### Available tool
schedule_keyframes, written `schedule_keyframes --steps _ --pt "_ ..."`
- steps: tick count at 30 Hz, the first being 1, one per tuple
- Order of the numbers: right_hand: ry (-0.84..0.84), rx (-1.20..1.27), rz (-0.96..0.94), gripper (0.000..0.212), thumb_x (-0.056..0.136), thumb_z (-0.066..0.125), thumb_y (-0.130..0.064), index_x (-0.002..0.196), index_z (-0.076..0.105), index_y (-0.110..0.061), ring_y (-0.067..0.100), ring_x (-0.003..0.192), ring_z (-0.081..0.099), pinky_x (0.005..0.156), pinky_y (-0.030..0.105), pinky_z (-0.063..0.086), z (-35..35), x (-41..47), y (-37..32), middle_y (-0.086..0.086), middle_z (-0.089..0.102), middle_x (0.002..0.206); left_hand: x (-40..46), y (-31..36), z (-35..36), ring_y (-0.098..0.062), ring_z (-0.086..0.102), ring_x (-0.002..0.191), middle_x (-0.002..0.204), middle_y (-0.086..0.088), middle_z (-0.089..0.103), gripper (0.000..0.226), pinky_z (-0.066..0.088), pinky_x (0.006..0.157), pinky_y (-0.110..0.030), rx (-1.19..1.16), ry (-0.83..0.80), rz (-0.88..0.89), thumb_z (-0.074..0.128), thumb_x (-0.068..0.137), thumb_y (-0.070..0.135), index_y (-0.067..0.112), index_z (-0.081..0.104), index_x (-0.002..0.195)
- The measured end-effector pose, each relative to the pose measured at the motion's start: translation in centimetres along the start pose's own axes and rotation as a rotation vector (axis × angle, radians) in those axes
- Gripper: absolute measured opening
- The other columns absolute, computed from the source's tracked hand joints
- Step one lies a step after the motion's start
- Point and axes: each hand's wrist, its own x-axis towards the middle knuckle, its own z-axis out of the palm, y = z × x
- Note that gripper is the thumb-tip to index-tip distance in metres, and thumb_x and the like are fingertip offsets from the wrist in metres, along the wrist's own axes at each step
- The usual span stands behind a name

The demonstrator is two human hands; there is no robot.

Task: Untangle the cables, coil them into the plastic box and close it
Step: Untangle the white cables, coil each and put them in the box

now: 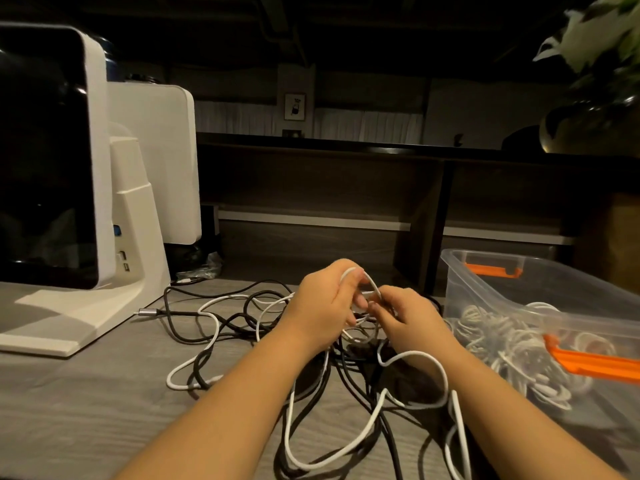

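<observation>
No text, label, brand or number can be read on anything here.

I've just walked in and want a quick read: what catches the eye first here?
Both hands, left hand and right hand, pinch a white cable above a black-and-white cable tangle mid-table. On the right stands a clear plastic box with orange latches, white cables coiled inside.

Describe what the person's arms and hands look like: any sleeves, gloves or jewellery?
Both forearms are bare up to the frame's lower edge, with no sleeves visible. The left hand and right hand wear no gloves; no rings, watch or bracelet show.
</observation>
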Motion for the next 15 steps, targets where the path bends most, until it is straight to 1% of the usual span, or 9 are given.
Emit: schedule_keyframes --steps 2,3,5,7,8,10,11,13,15 --pt "0.056 -0.112 -0.022 0.014 0.097 0.056 -0.025 0.099 0.068 -0.019 0.019 0.097 0.056 0.083 0.036 0.048 0.1 0.4 0.5 -0.006 0.061 0.098 0.0 0.4 0.0 -0.012 0.069 0.069 0.083 -0.001 0.070 0.024 0.057 0.064 -0.028 -0.038 0.145 0.059 0.039 0.106 0.027 0.028 0.061 0.096" --pt "0.066 -0.167 -0.004 0.015 0.097 0.056 -0.028 0.101 0.069 -0.021 0.019 0.104 0.052 0.087 0.038 0.048 0.1 0.5 0.9 -0.008 0.059 0.106 0.0 0.8 0.0 -0.013 0.071 0.074 0.086 -0.001 0.071 0.025 0.058 0.067 -0.027 -0.105 0.230 0.070 0.038 0.106 0.025 0.026 0.061 0.096" --pt "0.028 -0.265 0.107 0.020 0.098 0.054 -0.035 0.109 0.068 -0.026 0.019 0.115 0.043 0.095 0.038 0.044 -0.1 0.5 1.4 -0.008 0.053 0.120 0.3 1.8 -0.5 -0.016 0.074 0.083 0.090 -0.004 0.075 0.028 0.060 0.073 -0.028 -0.382 0.423 0.006 0.035 0.107 0.025 0.020 0.060 0.097" --pt "-0.021 -0.290 0.222 0.023 0.099 0.052 -0.039 0.114 0.066 -0.028 0.021 0.120 0.038 0.098 0.038 0.042 -0.3 0.4 1.7 -0.006 0.050 0.128 0.9 2.5 -1.9 -0.021 0.075 0.090 0.091 -0.005 0.077 0.033 0.061 0.077 -0.031 -0.762 0.601 -0.103 0.032 0.109 0.029 0.014 0.060 0.100" --pt "-0.038 -0.299 0.254 0.024 0.098 0.053 -0.040 0.116 0.065 -0.029 0.022 0.122 0.038 0.099 0.038 0.042 -0.4 0.4 1.7 -0.005 0.049 0.131 1.2 2.6 -2.7 -0.022 0.075 0.091 0.091 -0.005 0.077 0.035 0.061 0.076 -0.032 -0.907 0.667 -0.144 0.032 0.109 0.031 0.012 0.060 0.102" --pt "-0.055 -0.355 0.261 0.028 0.095 0.058 -0.041 0.122 0.060 -0.033 0.022 0.126 0.035 0.101 0.039 0.040 -0.6 0.3 1.1 -0.005 0.045 0.135 1.4 2.5 -3.7 -0.021 0.076 0.089 0.087 -0.004 0.077 0.036 0.060 0.074 -0.032 -1.054 0.727 -0.205 0.032 0.109 0.032 0.011 0.061 0.104" --pt "-0.048 -0.381 0.236 0.035 0.092 0.063 -0.041 0.126 0.056 -0.035 0.020 0.128 0.034 0.103 0.040 0.038 -0.7 0.2 0.6 -0.006 0.043 0.136 1.4 2.5 -3.9 -0.021 0.076 0.087 0.085 -0.004 0.077 0.036 0.060 0.072 -0.032 -1.056 0.724 -0.234 0.032 0.109 0.033 0.012 0.062 0.104" --pt "-0.017 -0.345 0.113 0.055 0.084 0.072 -0.037 0.133 0.047 -0.038 0.015 0.132 0.029 0.108 0.039 0.034 -1.2 -0.3 -0.2 -0.011 0.037 0.139 1.4 2.5 -3.3 -0.020 0.076 0.083 0.083 -0.004 0.076 0.036 0.060 0.070 -0.032 -0.972 0.685 -0.293 0.032 0.109 0.032 0.012 0.062 0.103" --pt "-0.041 -0.165 -0.078 0.071 0.078 0.077 -0.032 0.138 0.041 -0.041 0.005 0.135 0.025 0.113 0.032 0.029 -1.7 -0.8 -1.4 -0.018 0.033 0.140 1.3 2.5 -2.9 -0.020 0.076 0.080 0.085 -0.006 0.075 0.035 0.059 0.069 -0.032 -0.897 0.643 -0.330 0.033 0.109 0.031 0.012 0.062 0.102"
